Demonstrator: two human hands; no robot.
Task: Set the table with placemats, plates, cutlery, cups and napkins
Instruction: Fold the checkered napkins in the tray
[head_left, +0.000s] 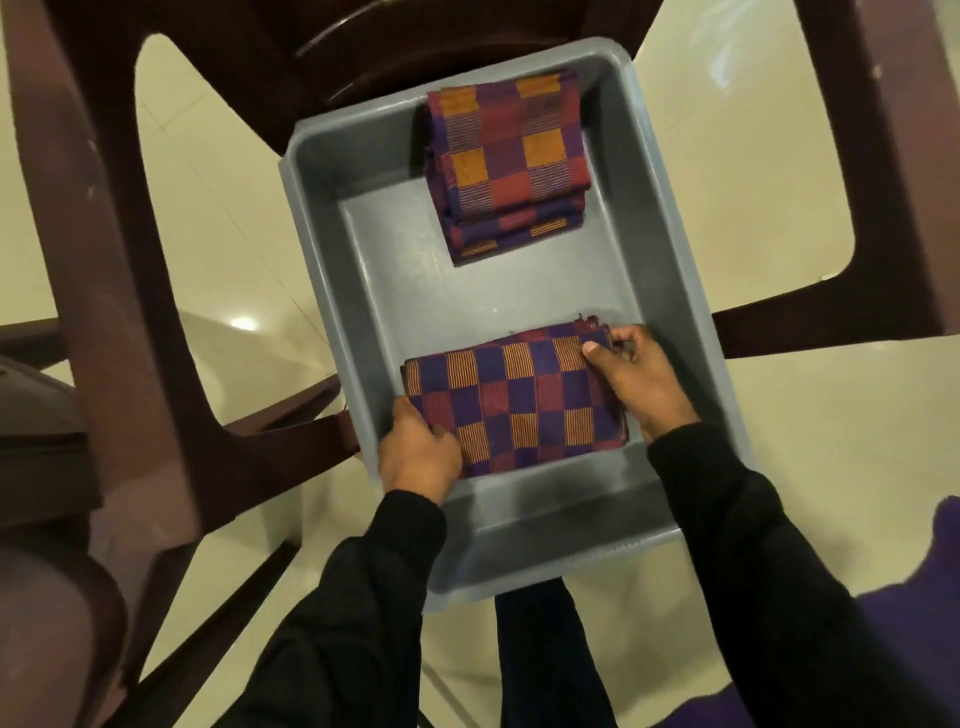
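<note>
A grey plastic bin (395, 291) rests on a dark brown plastic chair. Inside it, near me, lies a folded stack of checked purple and orange cloths (519, 400). My left hand (418, 452) grips the stack's near left corner, thumb on top. My right hand (636, 376) pinches the far right corner of the stack, fingers curled over its edge. A second folded stack of checked cloths (511, 161), with larger purple, red and orange squares, sits at the far end of the bin, untouched.
The brown chair (130, 291) has armrests on both sides of the bin. Glossy cream floor tiles (779, 441) show around and under it. A purple cloth (924, 597) shows at the lower right edge. Another dark chair part (41, 447) sits at the left.
</note>
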